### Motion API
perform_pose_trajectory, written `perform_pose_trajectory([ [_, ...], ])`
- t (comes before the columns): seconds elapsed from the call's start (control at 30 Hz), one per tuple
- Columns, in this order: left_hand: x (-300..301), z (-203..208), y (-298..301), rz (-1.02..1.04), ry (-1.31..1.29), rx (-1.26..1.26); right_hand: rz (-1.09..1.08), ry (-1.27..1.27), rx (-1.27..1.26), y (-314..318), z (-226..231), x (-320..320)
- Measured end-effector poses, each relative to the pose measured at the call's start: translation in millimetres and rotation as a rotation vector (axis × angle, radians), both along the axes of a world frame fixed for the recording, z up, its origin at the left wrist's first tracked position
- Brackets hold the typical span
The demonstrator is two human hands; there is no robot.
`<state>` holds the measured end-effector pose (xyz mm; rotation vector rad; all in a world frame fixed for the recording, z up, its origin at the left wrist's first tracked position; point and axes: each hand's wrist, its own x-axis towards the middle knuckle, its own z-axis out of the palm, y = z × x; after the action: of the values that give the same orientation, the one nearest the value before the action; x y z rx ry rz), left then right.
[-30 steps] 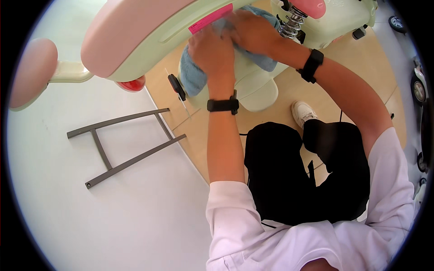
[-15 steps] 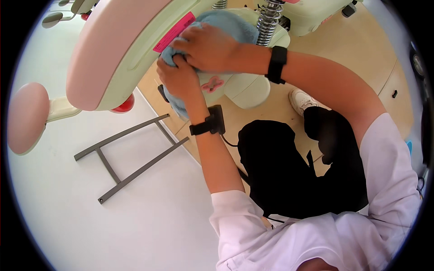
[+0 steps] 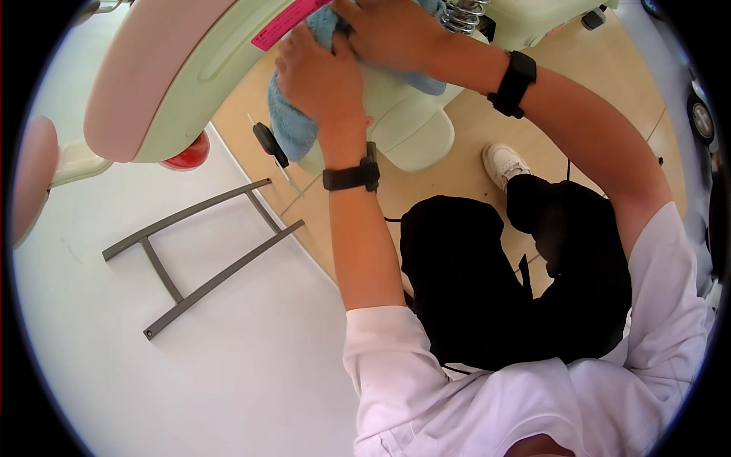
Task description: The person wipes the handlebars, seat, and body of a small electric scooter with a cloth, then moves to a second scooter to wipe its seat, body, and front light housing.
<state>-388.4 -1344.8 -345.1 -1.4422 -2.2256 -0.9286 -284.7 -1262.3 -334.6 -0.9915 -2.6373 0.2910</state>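
A fluffy blue cloth point(image 3: 292, 126) is bunched under both my hands against the pale green and pink bodywork of a scooter point(image 3: 164, 84). My left hand point(image 3: 324, 84) has its fingers curled into the cloth, just below a bright pink label point(image 3: 288, 21). Close beside it, my right hand point(image 3: 396, 34) reaches in from the right and grips the cloth with bent fingers. Its fingertips lie near the top edge of the picture and are partly hidden. One end of the cloth hangs down to the left of my left wrist.
A grey metal frame point(image 3: 199, 204) lies on the white surface at left. Near the hanging cloth is a black elongated part point(image 3: 269, 143). A red round light point(image 3: 186, 152) sits under the scooter's rear. Coil springs point(image 3: 464, 14) stand right of my hands. My white shoe point(image 3: 504, 164) rests on the tiled floor.
Both hands, still on the cloth, are higher in the picture, and the scooter has shifted up and left in view. More of the black part shows now.
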Motion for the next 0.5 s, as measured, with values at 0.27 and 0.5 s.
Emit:
perform_pose_trajectory([
  [0.27,-52.9,-27.2,-68.9,0.077,-0.423,0.075,0.182,0.203,0.392,-61.1,-2.2,-56.2],
  [0.5,-35.0,-3.2,-48.1,0.144,-0.626,0.004,0.185,0.227,0.225,-50.3,-1.2,-44.1],
])
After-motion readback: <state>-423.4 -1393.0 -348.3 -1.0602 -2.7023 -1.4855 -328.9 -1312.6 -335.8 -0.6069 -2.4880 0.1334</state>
